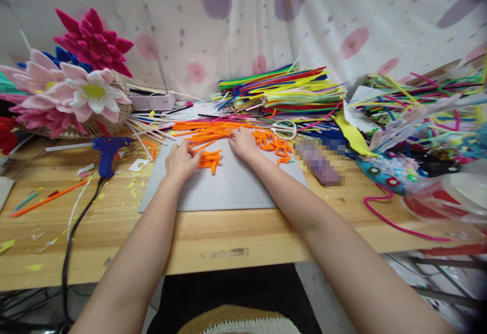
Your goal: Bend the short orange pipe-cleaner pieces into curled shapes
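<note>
Head view: arms (304, 207) are stretching over a grey mat (228, 194), left hand (181, 159) half curled at short stems (210, 160), right hand (242, 143) bending its fingers by long stems (205, 131); whether either is gripping, I cannot tell. Bright orange, all are lying toward the mat's far side.
</note>
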Tool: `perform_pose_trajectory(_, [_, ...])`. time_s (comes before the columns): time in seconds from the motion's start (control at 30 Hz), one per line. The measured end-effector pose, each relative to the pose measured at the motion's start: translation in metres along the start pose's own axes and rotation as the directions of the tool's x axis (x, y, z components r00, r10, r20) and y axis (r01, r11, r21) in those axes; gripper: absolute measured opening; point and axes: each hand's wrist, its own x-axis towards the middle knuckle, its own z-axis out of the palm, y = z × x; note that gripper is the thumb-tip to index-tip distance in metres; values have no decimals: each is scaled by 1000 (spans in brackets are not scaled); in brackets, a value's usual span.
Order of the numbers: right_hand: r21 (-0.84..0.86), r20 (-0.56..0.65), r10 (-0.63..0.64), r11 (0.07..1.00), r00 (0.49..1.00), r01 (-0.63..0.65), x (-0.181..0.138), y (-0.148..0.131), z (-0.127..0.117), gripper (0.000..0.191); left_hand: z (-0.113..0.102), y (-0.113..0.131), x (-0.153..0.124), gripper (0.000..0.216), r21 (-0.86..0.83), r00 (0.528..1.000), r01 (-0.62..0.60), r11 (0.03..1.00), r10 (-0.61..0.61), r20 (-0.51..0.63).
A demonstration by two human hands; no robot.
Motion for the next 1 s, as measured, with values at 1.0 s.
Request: perform_pose_trajectory(1.0, [-302, 251, -77, 941, 965, 153, 26, -23, -79, 25, 16, -2, 1, 48, -93, 971, -215, 972, 202, -130])
